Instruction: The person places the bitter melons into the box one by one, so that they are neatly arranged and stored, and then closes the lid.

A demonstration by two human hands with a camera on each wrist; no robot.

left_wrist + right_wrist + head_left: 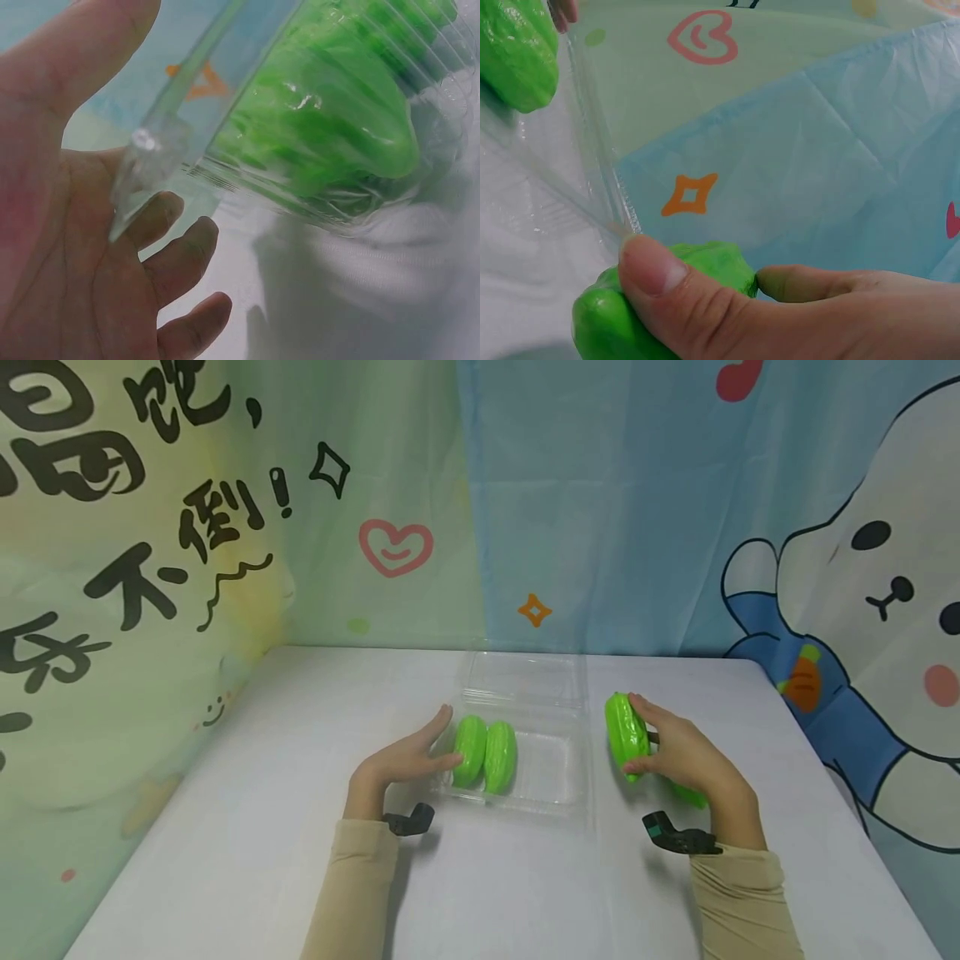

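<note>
A clear plastic clamshell box [551, 768] lies on the white table with its lid [523, 679] folded back. In its left part, two glossy green bitter melons [470, 750] [500, 757] rest side by side. At the box's left wall is my left hand [408, 753], thumb and fingers spread apart; the left wrist view shows the box rim [146, 169] between them. Right of the box, my right hand [682, 750] grips another bitter melon [624, 735] between thumb and fingers. One more bitter melon [688, 794] lies partly hidden under that hand.
The white table [495, 893] reaches back to a printed curtain [600, 527] with a cartoon figure at the right. A black wrist camera mount [408, 820] sits at the left wrist, and another mount [678, 835] at the right.
</note>
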